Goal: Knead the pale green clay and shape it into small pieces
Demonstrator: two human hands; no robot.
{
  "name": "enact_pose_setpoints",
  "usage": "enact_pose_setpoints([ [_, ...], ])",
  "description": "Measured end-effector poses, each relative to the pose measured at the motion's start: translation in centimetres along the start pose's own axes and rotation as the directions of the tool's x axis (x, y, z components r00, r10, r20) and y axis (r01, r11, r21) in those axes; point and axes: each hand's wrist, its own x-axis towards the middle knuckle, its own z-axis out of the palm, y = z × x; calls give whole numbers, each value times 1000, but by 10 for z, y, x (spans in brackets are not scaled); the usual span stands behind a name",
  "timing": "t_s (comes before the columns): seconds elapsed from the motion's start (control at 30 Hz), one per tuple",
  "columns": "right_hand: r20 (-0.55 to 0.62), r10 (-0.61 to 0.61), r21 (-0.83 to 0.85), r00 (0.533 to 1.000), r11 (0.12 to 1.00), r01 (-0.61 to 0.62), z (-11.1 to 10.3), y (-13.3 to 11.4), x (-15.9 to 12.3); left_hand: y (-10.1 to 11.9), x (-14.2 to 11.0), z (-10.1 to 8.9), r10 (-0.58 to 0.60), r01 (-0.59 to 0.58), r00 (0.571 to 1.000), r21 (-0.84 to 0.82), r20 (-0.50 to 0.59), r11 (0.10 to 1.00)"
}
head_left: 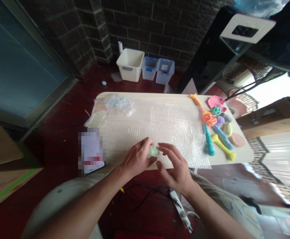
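My left hand (137, 157) is closed around a small pale green lump of clay (153, 151) above the near edge of the bubble wrap sheet (157, 126). My right hand (176, 166) is beside it, its fingers curled and its fingertips touching the same lump from the right. Both hands hover over the low white table (244, 154), just in front of my knees.
Several coloured clay pieces and plastic modelling tools (218, 127) lie along the table's right side. Crumpled plastic bags (117, 103) sit at the far left corner. A blurred-out card (92, 151) rests at the near left. Three bins (145, 66) stand by the brick wall. Cables (145, 196) lie on the floor.
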Motion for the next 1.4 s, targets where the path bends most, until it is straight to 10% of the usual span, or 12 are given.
enact_pose_setpoints([
  [0.87,200,82,269,976,954,-135,-3,3,7,-2,-3,0,65,-70,997,142,45,987],
  [1.4,316,40,140,948,986,-88,-6,-10,16,2,-5,7,86,-105,988,145,132,984],
])
